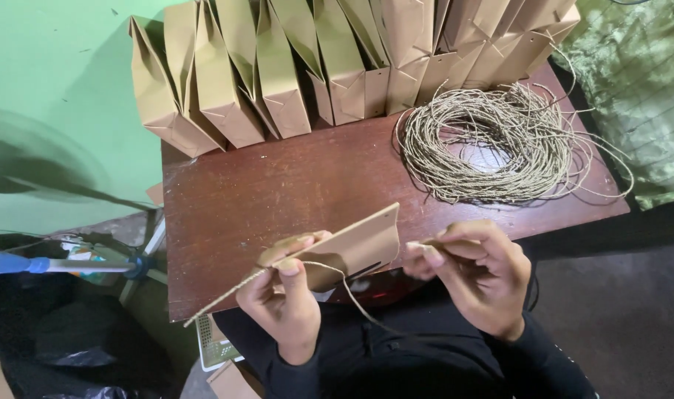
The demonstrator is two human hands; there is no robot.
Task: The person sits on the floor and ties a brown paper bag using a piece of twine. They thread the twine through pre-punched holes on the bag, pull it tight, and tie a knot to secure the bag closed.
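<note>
Cord [352, 292] trails from the flat brown paper bag [329, 255] held just off the tabletop's near edge [204, 295]. The left hand [281, 295] has its grip closed on the bag, thumb on top; the bag's long axis slants from lower left up to the right. The right hand [470, 273], just beside the bag's upper end, is the nearer to it and pinches a cord tip. A loose coil of cord [492, 144] lies at the far right corner; empty-looking bags [337, 59] line the far edge.
</note>
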